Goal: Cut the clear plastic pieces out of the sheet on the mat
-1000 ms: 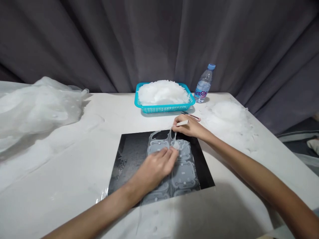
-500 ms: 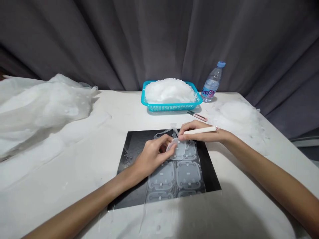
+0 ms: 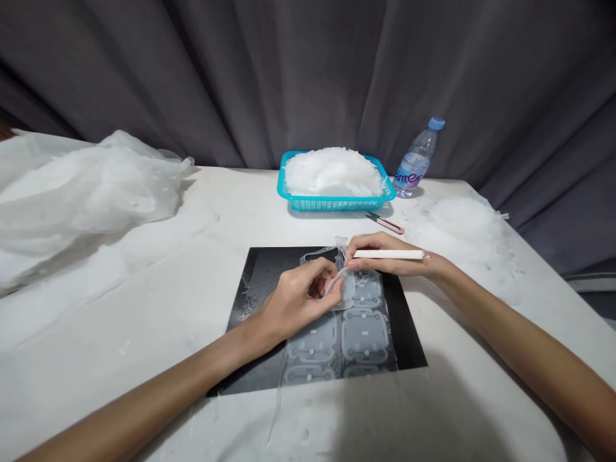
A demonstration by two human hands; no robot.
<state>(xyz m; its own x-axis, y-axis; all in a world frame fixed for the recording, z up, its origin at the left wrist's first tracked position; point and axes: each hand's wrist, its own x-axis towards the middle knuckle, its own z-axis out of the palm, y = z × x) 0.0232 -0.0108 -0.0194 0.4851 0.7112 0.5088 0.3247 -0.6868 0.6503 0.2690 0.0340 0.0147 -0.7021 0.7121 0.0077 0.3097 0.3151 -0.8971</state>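
Observation:
Between the thumb and fingers of my left hand [image 3: 310,289] is a small translucent plastic piece [image 3: 337,280], now tilted almost edge-on. Close beside it, my right hand [image 3: 373,250] is closed around a slim white pen-like tool [image 3: 389,255], its tip hidden by my fingers near the piece's upper edge. Under both hands lies a clear sheet of rounded-square moulded pieces [image 3: 364,335], on a black mat [image 3: 409,333]. Loose clear strips of plastic [image 3: 341,244] stick up at the sheet's far end.
A blue basket [image 3: 337,204] heaped with white pieces stands at the back. Pink-handled thread snips [image 3: 385,223] lie before it, and a water bottle [image 3: 416,160] stands to its right. White pieces are piled on the right [image 3: 462,224]; a big translucent bag [image 3: 96,186] is on the left.
My left hand has turned the translucent piece from facing up to nearly edge-on. The white tool has swung to a more level angle. The view has shifted slightly.

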